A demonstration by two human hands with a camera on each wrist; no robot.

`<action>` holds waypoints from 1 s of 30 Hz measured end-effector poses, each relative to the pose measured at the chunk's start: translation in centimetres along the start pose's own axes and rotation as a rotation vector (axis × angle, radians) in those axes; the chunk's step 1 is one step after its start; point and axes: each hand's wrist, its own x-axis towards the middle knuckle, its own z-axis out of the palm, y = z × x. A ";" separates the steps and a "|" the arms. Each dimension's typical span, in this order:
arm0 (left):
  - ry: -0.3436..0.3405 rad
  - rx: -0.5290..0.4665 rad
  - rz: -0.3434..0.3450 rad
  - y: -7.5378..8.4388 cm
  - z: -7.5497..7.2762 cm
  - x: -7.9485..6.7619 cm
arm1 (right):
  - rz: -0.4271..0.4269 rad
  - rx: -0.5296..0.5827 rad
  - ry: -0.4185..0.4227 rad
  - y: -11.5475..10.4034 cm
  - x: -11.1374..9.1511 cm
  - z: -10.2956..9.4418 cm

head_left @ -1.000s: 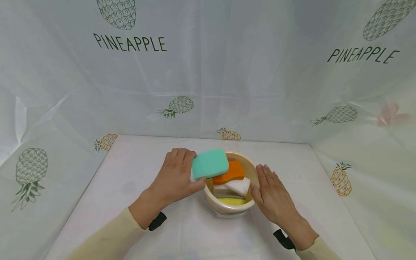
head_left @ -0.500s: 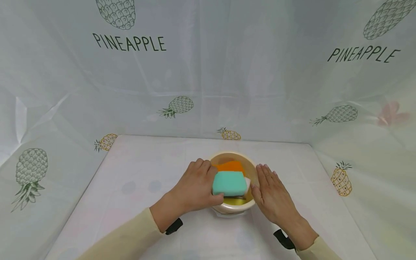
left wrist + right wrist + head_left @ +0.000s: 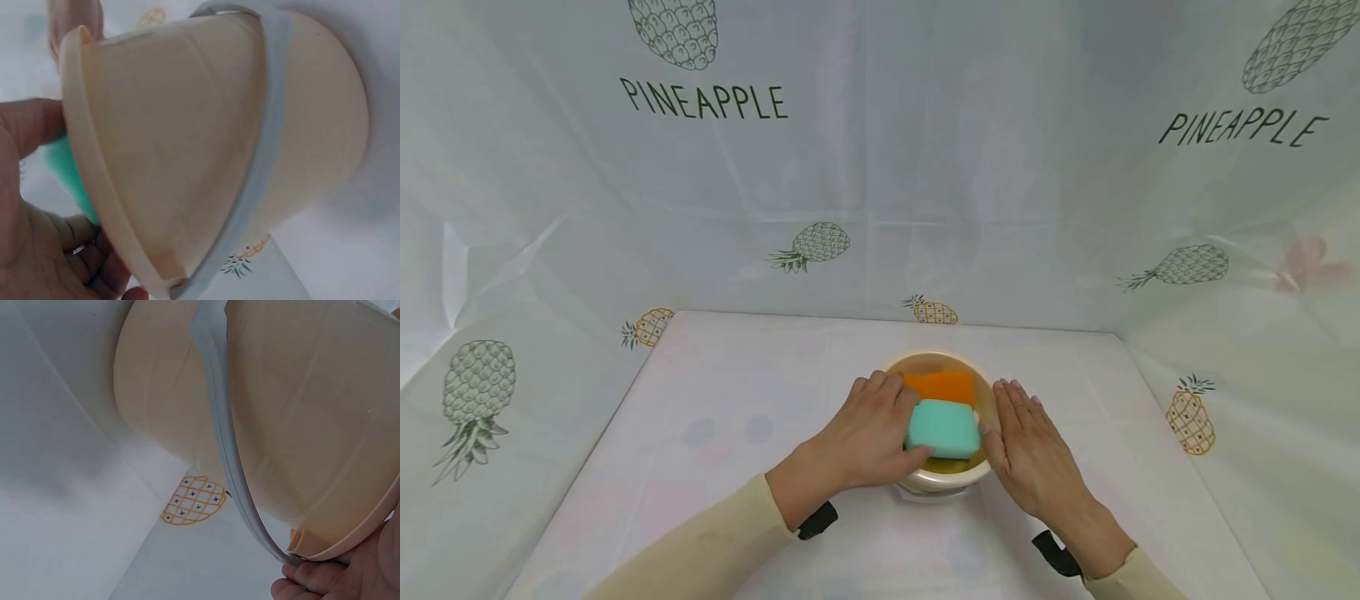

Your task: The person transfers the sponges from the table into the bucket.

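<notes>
A cream bucket (image 3: 945, 481) stands on the table with its mouth facing up. My left hand (image 3: 872, 433) reaches over its left rim and grips a teal rounded block (image 3: 943, 429) between thumb and fingers, at the bucket's mouth. In the left wrist view, a strip of the teal block (image 3: 67, 172) shows behind the rim. Inside the bucket lie an orange item (image 3: 943, 386) and a yellow one (image 3: 946, 467); the teal block covers most of a white item. My right hand (image 3: 1033, 454) rests with straight fingers against the right side of the rim.
The bucket's grey handle (image 3: 270, 125) hangs down around its near side. White cloth covers the table (image 3: 715, 375). A pineapple-print curtain (image 3: 970, 167) rises behind and at both sides. Black straps (image 3: 817, 521) circle the wrists.
My left hand has carried the teal block right and toward me, from the bucket's left rim to over the middle of its mouth. My right hand has stayed at the rim.
</notes>
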 end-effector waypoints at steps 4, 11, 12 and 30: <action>-0.001 0.015 -0.026 -0.2 0.3 0.0 | 0.013 -0.001 -0.021 0.0 0.0 0.0; -0.040 -0.068 -0.041 -0.5 -0.2 -0.2 | 0.004 -0.002 -0.009 0.0 0.1 0.1; -0.046 -0.085 -0.051 -0.5 -0.4 -0.2 | 0.005 -0.006 -0.006 0.0 0.1 0.1; -0.078 -0.079 -0.061 -0.2 -0.1 0.1 | 0.018 0.004 -0.014 -0.2 0.1 0.1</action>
